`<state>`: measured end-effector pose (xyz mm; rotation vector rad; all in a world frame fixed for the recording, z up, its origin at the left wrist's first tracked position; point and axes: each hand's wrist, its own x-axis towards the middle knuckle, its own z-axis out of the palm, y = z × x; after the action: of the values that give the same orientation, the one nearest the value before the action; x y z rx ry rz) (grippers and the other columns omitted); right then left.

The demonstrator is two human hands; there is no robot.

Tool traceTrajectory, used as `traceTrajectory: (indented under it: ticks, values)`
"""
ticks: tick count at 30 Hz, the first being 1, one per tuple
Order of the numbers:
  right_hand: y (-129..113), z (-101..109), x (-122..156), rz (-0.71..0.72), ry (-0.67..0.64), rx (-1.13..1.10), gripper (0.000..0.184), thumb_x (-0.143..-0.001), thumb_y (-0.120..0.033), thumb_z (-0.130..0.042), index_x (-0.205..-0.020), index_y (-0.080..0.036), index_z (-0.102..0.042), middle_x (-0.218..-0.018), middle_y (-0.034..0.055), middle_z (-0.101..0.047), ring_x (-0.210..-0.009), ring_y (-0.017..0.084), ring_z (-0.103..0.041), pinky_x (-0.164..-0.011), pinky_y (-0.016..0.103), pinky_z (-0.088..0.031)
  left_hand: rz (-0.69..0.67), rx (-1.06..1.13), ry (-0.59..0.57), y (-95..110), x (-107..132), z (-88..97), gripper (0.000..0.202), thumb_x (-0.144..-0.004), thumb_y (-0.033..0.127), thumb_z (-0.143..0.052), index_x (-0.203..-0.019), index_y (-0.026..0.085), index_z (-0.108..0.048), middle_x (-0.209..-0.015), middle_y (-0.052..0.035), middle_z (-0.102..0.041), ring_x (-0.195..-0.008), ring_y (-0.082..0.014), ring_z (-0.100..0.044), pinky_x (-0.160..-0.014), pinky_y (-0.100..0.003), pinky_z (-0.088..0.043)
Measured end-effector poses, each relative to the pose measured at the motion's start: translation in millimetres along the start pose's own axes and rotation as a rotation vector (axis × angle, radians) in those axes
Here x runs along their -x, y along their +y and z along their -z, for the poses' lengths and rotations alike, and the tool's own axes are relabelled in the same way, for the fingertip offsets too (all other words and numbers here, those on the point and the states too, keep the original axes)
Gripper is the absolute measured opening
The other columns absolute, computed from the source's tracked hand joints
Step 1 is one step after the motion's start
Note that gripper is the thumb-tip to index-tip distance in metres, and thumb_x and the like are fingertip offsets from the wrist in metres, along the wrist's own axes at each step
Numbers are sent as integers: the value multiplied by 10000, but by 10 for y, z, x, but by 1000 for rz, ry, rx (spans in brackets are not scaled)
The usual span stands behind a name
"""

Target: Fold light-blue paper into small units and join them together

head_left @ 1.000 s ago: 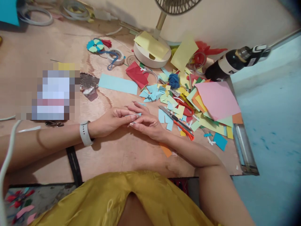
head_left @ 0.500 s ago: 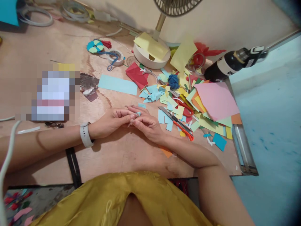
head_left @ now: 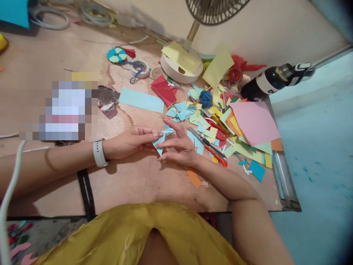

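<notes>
1. Pinching the folded light-blue paper piece (head_left: 159, 150) between thumb and fingers: that's what the left hand (head_left: 131, 141) is doing, fingers curling in, no gap showing.
2. Change: a second ago both hands were lying together, mostly covering the piece. Now the right hand (head_left: 183, 145) is fanning out and the paper is showing between them, one corner pointing toward the near side of the plywood tabletop (head_left: 124, 191).
3. Meaning, my read: the left is carrying the hold; the right is steadying or adjusting at most.
4. Right hand state: fingers are spreading well apart, thumb sitting lowest. Tips are reaching the paper's edge; from where I'm standing, can't tell if they're touching. Not seeing it clamping anything.
5. Pose: the left forearm (head_left: 55, 165) is running nearly level across the tabletop, white watch strap (head_left: 99, 152) sitting at the wrist. The right forearm (head_left: 223, 176) is slanting in from lower right, elbow bending near the table edge.
6. Nearby: the utility knife (head_left: 207, 145) is lying just beside the right hand, the red-handled scissors (head_left: 219, 127) are resting among paper scraps, and the light-blue paper strip (head_left: 142, 99) is lying beyond both hands.
</notes>
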<state>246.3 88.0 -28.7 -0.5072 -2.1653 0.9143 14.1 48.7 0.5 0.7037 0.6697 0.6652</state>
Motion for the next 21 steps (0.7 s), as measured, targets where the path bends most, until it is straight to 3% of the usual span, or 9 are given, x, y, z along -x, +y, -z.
traceTrajectory:
  ticks: [5, 10, 16, 21]
  values:
    - [25, 18, -23, -15, -34, 7, 462, -687, -703, -891, -1021, -388, -834, -1616, -10, -517, -1506, 361, -466, -1286, 571, -335, 25, -26, -34, 15, 3, 4, 313, -868, 477, -863, -883, 168, -810, -908, -55, -798, -852, -174, -742, -851, -294, -602]
    - [19, -13, -22, 28, 8, 19, 196, -887, -568, -789, -1004, -421, -840, -1545, -29, -591, -1484, 304, -501, -1279, 551, -355, 28, -33, -42, 3, 4, 18, 301, -877, 473, -858, -831, 180, -806, -902, -47, -810, -861, -148, -738, -866, -258, -575]
    - [-25, -109, 13, -175, 69, -124, 157, -881, -529, -813, -944, -388, -841, -1526, -23, -619, -1475, 283, -524, -1259, 532, -407, -29, -79, -4, -38, 0, 21, 307, -906, 468, -831, -888, 162, -810, -891, -55, -805, -819, -140, -720, -797, -245, -562]
    - [-74, -134, -10, -213, 162, -213, 155, -914, -509, -790, -891, -360, -828, -1390, -7, -708, -1437, 257, -566, -1265, 521, -401, -103, 18, 6, -71, -1, 11, 304, -886, 375, -871, -1118, 198, -787, -1031, -60, -817, -944, -159, -757, -936, -297, -590]
